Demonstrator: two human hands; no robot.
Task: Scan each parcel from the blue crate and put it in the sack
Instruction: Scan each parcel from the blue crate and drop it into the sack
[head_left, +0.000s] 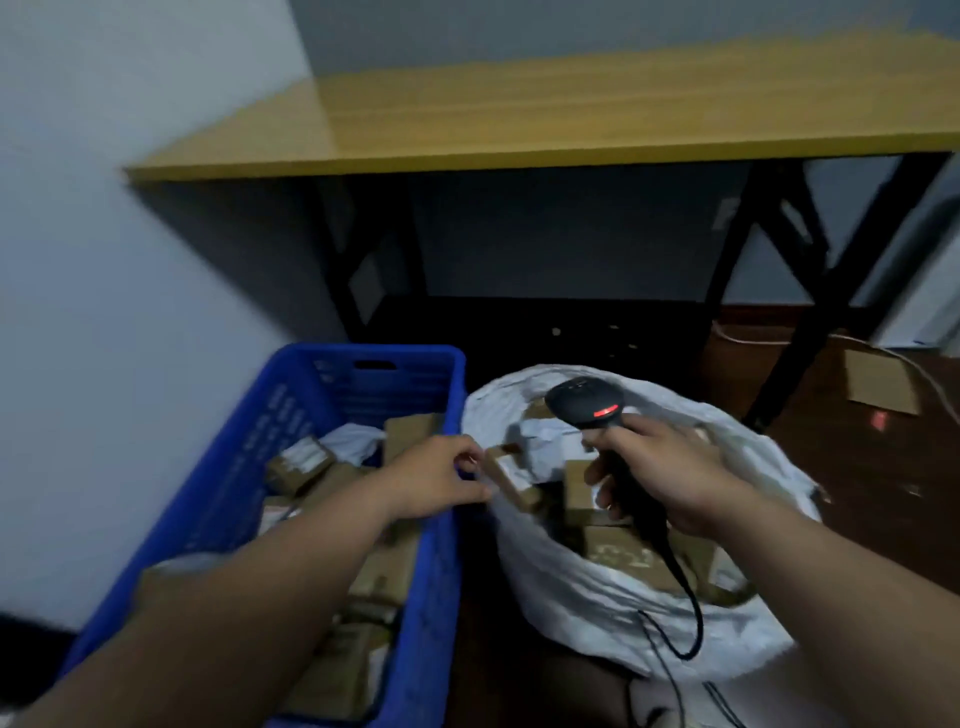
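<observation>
The left hand is over the crate's right rim, pinching a small cardboard parcel by its edge so the box hangs just inside the mouth of the white sack, which already has a bunch of brown boxes in it. The right hand is closed around the handle of a black scanner, held above the sack with its red light on and its cord trailing down. The blue crate sits on the floor touching the sack's left side, with plenty of parcels inside; it's all a bit blurry.
</observation>
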